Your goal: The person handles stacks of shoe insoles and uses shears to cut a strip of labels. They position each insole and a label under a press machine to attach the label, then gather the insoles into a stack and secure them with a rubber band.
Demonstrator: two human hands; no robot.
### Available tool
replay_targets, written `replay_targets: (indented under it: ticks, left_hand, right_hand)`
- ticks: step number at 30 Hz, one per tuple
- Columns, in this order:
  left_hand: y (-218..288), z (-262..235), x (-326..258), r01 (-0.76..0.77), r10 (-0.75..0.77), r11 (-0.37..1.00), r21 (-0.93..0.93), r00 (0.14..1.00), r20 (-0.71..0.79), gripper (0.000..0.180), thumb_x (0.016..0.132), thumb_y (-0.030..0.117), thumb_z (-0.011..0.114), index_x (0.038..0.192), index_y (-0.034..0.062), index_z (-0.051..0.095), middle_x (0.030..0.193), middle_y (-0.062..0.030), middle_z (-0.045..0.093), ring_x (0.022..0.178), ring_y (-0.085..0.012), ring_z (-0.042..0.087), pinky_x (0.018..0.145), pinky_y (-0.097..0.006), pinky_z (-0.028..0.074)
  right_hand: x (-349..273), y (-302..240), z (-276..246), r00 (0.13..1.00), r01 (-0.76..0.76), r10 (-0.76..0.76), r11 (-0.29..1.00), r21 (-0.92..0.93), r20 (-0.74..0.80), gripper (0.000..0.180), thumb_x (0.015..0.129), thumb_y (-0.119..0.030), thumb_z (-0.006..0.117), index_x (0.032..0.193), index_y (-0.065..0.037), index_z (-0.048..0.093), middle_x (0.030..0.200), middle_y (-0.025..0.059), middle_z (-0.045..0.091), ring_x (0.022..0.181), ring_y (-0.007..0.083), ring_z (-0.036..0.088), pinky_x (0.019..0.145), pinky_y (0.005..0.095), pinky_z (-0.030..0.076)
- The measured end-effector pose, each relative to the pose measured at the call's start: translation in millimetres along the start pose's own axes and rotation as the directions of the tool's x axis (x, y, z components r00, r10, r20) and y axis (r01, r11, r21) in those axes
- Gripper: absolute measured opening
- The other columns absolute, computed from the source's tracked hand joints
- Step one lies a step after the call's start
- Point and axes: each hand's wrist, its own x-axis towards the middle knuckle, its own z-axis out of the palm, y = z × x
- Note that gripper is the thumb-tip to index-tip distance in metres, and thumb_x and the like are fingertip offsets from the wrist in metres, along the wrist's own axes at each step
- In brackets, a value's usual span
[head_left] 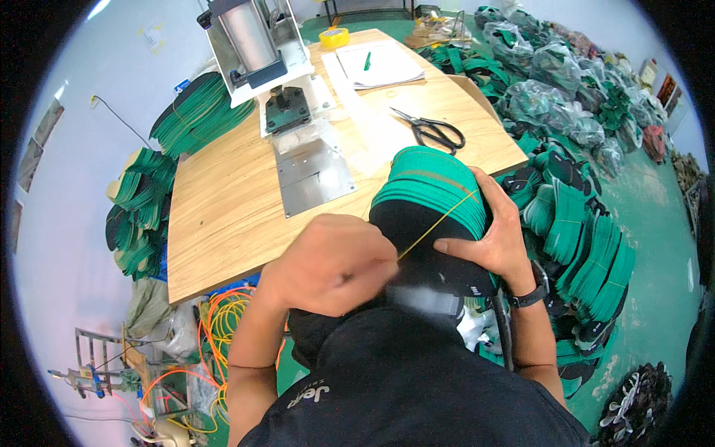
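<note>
Hands on a tied bundle of green and black insoles at the near table edge.
Left hand (331,264) is fisted against the bundle (432,205), pinching its yellow cord (439,221); right hand (488,238) clamps its side. Green stacks (197,112) flank the wooden table (223,216) at left; clear bags (555,67) of them lie on the green floor (655,246) at right.
</note>
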Motion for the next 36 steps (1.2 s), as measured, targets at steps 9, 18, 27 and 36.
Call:
replay_targets:
  ticks: [9,18,27,36]
  left_hand:
    - [6,90,17,-0.193,0.197,0.979,0.065,0.978,-0.062,0.032,0.074,0.033,0.072,0.07,0.0093,0.052,0.065,-0.0091,0.052,0.058,-0.0269,0.053,0.051,-0.038,0.04]
    - [-24,123,22,-0.054,0.038,0.997,-0.051,0.962,-0.272,0.105,0.061,0.035,0.084,0.143,0.0029,0.026,0.131,-0.0201,0.036,0.122,-0.0296,0.037,0.101,-0.037,0.03]
    - [-30,139,85,0.038,-0.094,0.85,-0.525,0.992,-0.082,0.106,0.065,0.023,0.082,0.147,0.0026,0.017,0.147,-0.0209,0.027,0.137,-0.0273,0.025,0.112,-0.037,0.018]
    - [-39,169,64,0.225,-0.128,0.787,-0.575,0.97,0.206,0.079,0.082,0.032,0.066,0.144,0.0044,0.026,0.145,-0.021,0.032,0.134,-0.0369,0.03,0.109,-0.042,0.027]
  right_hand:
    - [-6,10,-2,0.897,-0.015,0.172,0.932,0.361,-0.408,0.082,0.063,-0.021,0.085,0.127,0.007,0.044,0.114,0.0152,0.058,0.103,0.0197,0.057,0.091,0.0317,0.045]
    - [-34,-8,-16,0.804,0.164,0.343,0.657,0.736,-0.486,0.065,0.077,-0.025,0.067,0.13,0.001,0.04,0.117,0.0147,0.056,0.101,0.0246,0.059,0.088,0.0364,0.048]
    - [-86,86,-70,0.911,-0.162,0.35,0.788,0.593,-0.216,0.071,0.086,-0.049,0.05,0.134,0.002,0.038,0.128,0.0196,0.052,0.112,0.0315,0.056,0.099,0.043,0.043]
    - [-125,68,-68,0.773,-0.125,0.605,0.44,0.889,-0.191,0.058,0.089,-0.043,0.046,0.126,0.001,0.048,0.123,0.0184,0.054,0.106,0.0224,0.056,0.09,0.0376,0.047]
